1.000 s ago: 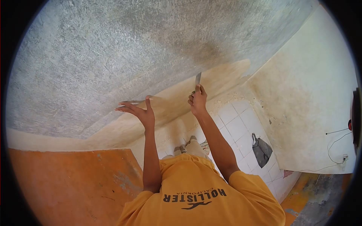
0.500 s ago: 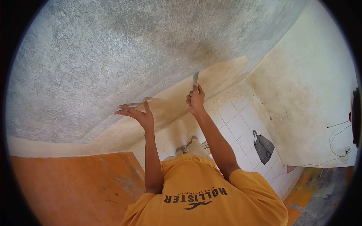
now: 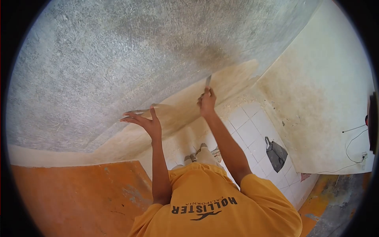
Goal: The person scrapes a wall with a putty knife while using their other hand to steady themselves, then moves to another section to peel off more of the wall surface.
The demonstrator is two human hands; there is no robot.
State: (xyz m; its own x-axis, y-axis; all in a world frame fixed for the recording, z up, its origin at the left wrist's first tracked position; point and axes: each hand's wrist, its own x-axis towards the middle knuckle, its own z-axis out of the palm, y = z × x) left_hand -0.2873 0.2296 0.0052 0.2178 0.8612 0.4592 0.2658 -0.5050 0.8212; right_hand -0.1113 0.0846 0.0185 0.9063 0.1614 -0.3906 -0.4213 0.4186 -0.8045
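Observation:
My right hand is closed around a flat-bladed scraper, whose blade points up at the wall where the grey layer meets the beige surface. My left hand has its fingers and thumb spread against the lower part of the grey wall, with nothing held in it. Below the grey layer runs a band of bare beige wall. Shadows of the hands fall beside them on the wall.
White floor tiles lie at the right, with a dark dustpan-like object on them. A pale side wall has a cable and socket. An orange surface is at lower left.
My right hand and the scraper have shifted slightly to the right. My left hand stays in nearly the same place on the wall.

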